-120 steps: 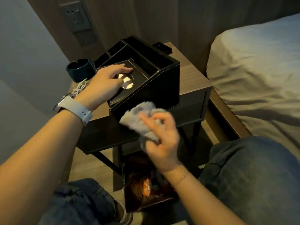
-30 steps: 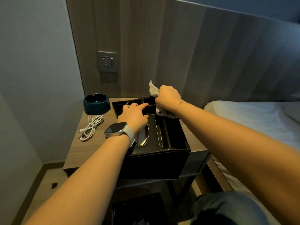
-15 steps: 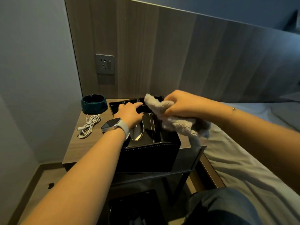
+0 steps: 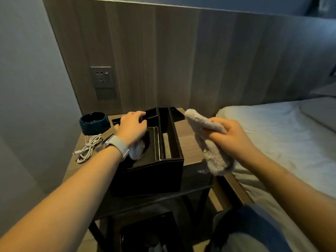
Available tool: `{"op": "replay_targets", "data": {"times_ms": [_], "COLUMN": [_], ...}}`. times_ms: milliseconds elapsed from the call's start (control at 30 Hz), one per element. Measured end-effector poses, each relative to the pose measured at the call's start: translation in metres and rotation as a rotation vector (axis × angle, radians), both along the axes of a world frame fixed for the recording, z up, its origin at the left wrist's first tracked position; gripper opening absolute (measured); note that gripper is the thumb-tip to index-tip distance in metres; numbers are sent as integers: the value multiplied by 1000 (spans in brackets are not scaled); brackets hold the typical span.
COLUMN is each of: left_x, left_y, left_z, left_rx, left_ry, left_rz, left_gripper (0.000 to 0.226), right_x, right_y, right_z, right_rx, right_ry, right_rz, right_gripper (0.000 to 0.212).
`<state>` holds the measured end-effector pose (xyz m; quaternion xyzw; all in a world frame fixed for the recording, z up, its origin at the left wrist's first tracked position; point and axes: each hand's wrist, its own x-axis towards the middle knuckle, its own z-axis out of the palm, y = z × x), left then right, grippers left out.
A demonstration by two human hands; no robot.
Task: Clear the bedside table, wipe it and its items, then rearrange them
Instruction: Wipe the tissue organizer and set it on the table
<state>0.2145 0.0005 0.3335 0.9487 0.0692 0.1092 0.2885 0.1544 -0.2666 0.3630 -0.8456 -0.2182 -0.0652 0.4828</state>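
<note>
Right hand [image 4: 234,137]: lifted out of the organiser since a second ago, grip curled round the wiping cloth [image 4: 209,140], now held above the bench's [image 4: 189,144] right edge; inner compartments likely done.
Organiser box [image 4: 151,171]: mid-bench.
Left hand [image 4: 132,126]: fingers hooked over its far-left divider, steadying it.
Cable [image 4: 87,148], ashtray [image 4: 94,122]: far left, not yet cleared.

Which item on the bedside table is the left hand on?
The black organizer box: the left hand grips its back divider. The teal ashtray and white cable lie untouched beside it.
</note>
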Motion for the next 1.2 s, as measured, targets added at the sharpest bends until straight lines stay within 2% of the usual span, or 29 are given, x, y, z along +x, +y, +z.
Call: {"op": "replay_targets", "data": {"times_ms": [100, 167, 233, 267, 400, 467, 533, 600, 733, 833, 900, 1000, 1100, 1200], "left_x": [8, 14, 23, 26, 32, 33, 33, 33, 27, 26, 27, 27, 29, 32], "left_y": [-28, -46, -50, -49, -48, -51, -53, -55, -58, -56, -55, -52, -50, -49], "left_z": [15, 12, 0, -3, -9, -12, -13, -13, -8, -8, -9, -9, -11, -14], "left_rx": [-218, -105, 47, 49, 44, 20, 17, 20, -9, 3, -20, -36, -41, -46], "left_ry": [102, 225, 199, 180, 138, 94, 75, 74, 82, 86, 90, 91, 90, 88], "left_rz": [-71, -68, 5, 18, 22, 48, 74, 87, 71, 62, 58, 43, 26, 29], "left_gripper": [75, 70, 62, 64, 58, 54, 52, 52, 52, 53, 53, 54, 53, 53], "right_x": [59, 99, 135, 152, 186, 178, 150, 104, -1, -23, -8, 60, 137, 183], "right_y": [1, 11, 26, 37, 90, 105, 103, 88, 55, 17, -2, -1, 42, 91], "right_z": [-22, -35, -42, -46, -68, -84, -97, -110, -136, -136, -125, -100, -87, -112], "right_rx": [263, 438, 519, 535, 459, 516, 573, 620, 666, 560, 509, 558, 529, 378], "right_ry": [239, 384, 472, 474, 429, 399, 363, 327, 343, 376, 428, 521, 528, 561], "right_rz": [-135, -179, -144, -101, -41, -57, -108, -72, 107, 282, 284, 62, -50, -121], "right_gripper": [6, 8, 6, 5, 7, 12, 21, 29, 38, 34, 37, 30, 30, 23]}}
